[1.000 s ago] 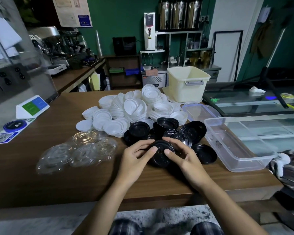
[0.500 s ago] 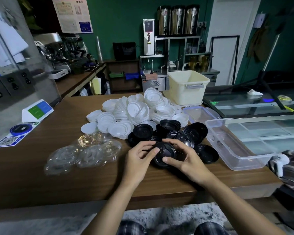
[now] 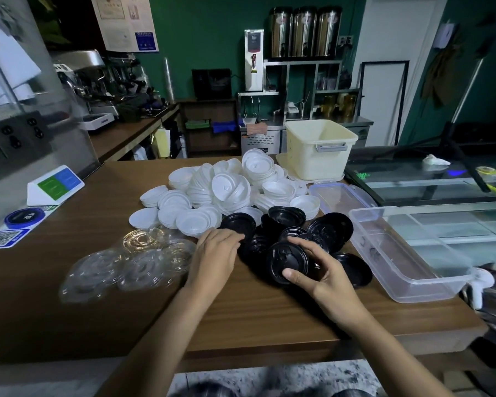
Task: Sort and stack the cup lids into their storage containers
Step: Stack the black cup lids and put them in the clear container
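Table: a brown wooden counter (image 3: 69, 310) fills the lower half of the frame, with both forearms reaching in from the bottom edge.
Right hand: just right of centre, the right hand (image 3: 324, 279) grasps a short stack of black lids (image 3: 287, 260), thumb on the near rim and fingers curled over the far rim, the stack tilted up toward the viewer.
Left hand: the left hand (image 3: 215, 253), left of centre, lies palm down with bent fingers at the edge of the black pile; whether it pinches a lid is hidden, so I cannot tell.
Clear lids: see-through lids (image 3: 132, 262) are scattered at lower left, beside the left hand.
Black pile: loose black lids (image 3: 330, 227) lie at centre, between and just beyond the hands.
Clear container: an empty rectangular tub (image 3: 407, 285) sits at right, near the right hand. Its long axis runs away from the viewer, slanting left. The right hand is the nearer one — likely the held stack goes rightward into it.
White lids: a large heap (image 3: 229, 187) fills upper centre, behind the black pile.
Far edge: a flat tub cover (image 3: 341, 196), then a cream bin (image 3: 318, 156) — both well beyond the hands.
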